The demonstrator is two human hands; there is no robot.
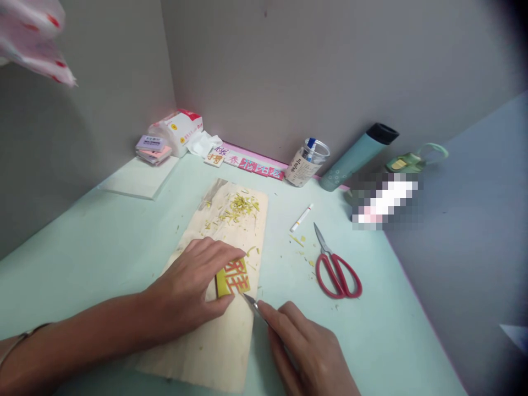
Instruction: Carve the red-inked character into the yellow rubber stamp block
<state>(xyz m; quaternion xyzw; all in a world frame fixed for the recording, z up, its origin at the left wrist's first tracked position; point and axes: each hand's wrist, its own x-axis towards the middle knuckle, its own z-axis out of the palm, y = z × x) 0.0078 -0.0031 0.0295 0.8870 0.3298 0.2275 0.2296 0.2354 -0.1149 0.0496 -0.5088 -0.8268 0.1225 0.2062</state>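
Note:
A yellow-green carving block [235, 278] with a red-outlined character lies on a pale wooden board [220, 352]. My left hand [202, 278] grips the block from the left, thumb at its lower edge and fingers at its upper edge. My right hand [307, 346] is closed around a craft knife [256, 308], held like a pen. The knife's tip is at the block's lower right corner; whether it touches I cannot tell. Yellow-green shavings [243, 204] are heaped on the board's far end.
Red-handled scissors [338, 275] and a white marker [301, 218] lie to the right, near loose scraps. Along the back stand a tissue pack [179, 132], several carved character pieces [259, 168], a clear jar [305, 165] and a teal bottle [357, 159]. A white pad [138, 179] is at left.

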